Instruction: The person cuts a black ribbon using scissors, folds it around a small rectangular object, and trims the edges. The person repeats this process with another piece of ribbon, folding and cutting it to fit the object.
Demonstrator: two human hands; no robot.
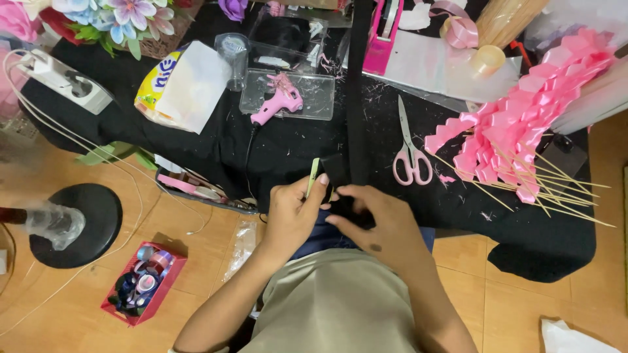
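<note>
I see the tabletop (294,144) draped in black cloth, and I place everything by the pink glue gun (278,104) lying on its clear tray. Far right of the glue gun sits a heap of folded pink ribbon on sticks (517,131). Right of the glue gun lie the pink-handled scissors (411,153). Below the glue gun, at the near edge, my 2 hands are together: the left hand (294,212) pinches a thin pale green stick (313,176), the right hand (383,225) clamps a black ribbon (337,171) running up the cloth.
</note>
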